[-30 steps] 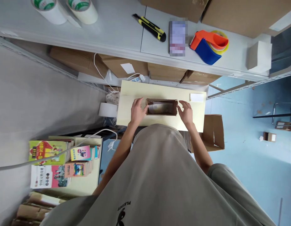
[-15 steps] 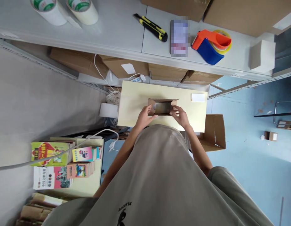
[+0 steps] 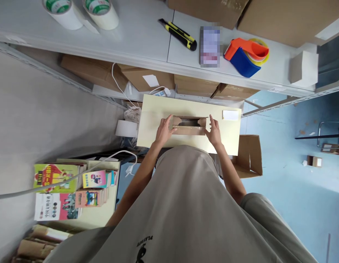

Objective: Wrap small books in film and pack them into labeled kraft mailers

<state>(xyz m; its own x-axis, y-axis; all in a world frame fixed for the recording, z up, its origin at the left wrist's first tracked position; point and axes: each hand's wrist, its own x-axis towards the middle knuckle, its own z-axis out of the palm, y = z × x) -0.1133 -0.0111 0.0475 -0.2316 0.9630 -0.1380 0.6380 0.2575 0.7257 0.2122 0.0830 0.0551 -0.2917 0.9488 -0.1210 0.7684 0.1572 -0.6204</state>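
Note:
A small brown cardboard box (image 3: 189, 130) lies on the pale yellow tabletop (image 3: 155, 106), its long narrow opening facing up. End flaps show at both short sides, and the box's inside is dark. At the left end, my left hand (image 3: 163, 130) has its thumb at the near corner and its fingers stretched along the side. My right hand (image 3: 213, 132) is beside the right end, fingers spread, its thumb by the near right corner. Whether either hand presses on the cardboard is hard to tell.
Above the table, a grey shelf (image 3: 136, 44) bears a utility knife (image 3: 179, 34), a phone-like blurred item (image 3: 210, 46), a tape dispenser (image 3: 246, 56) and tape rolls (image 3: 102, 16). An open carton (image 3: 247, 155) stands at right; books (image 3: 57, 178) lie at left.
Both hands have moved outward from inside the box's ends to its outer sides, their fingers spreading. A brown panel along the near edge now shows, and the opening looks narrower.

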